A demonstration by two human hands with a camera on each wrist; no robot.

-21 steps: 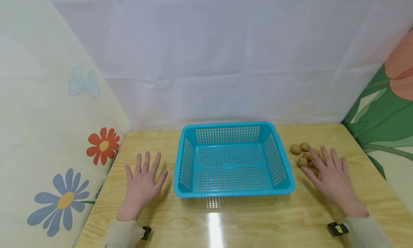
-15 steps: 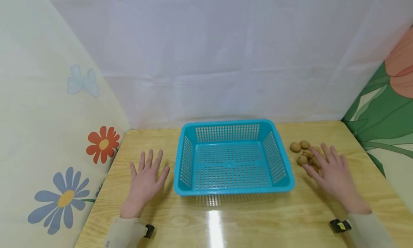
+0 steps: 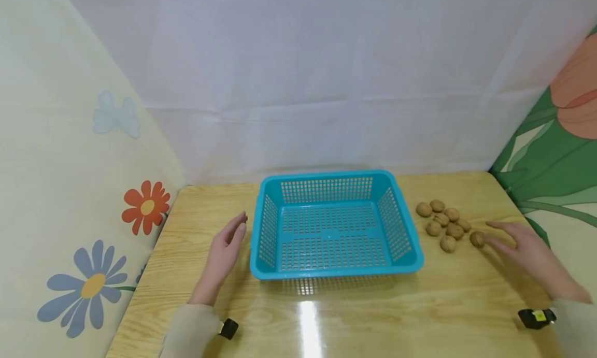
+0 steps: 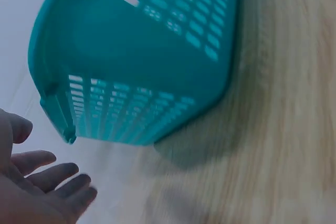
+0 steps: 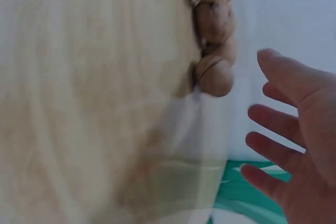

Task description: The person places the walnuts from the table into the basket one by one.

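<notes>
A blue plastic basket [image 3: 331, 276] with slotted walls stands on the wooden table. Several walnuts [image 3: 451, 215] lie in a loose cluster to its right. My left hand [image 3: 223, 254] is just left of the basket, turned palm inward with its fingers slightly bent, holding nothing. In the left wrist view its fingers [image 4: 55, 176] are close to the basket's end wall [image 4: 131, 114]. My right hand [image 3: 536, 249] is at the right of the cluster, fingers parted, its thumb near the outermost walnut [image 3: 477, 239]. A gap shows between that hand and the walnuts in the right wrist view.
A white cloth [image 3: 280, 88] hangs behind the table [image 3: 261, 327]. Flower-patterned panels border it at left [image 3: 93, 182] and right [image 3: 559, 182]. Glare falls on the tabletop in front of the basket.
My right hand has moved right, off the walnuts, uncovering them. My left hand has moved right toward the basket and turned from palm down to palm inward. The basket stays put.
</notes>
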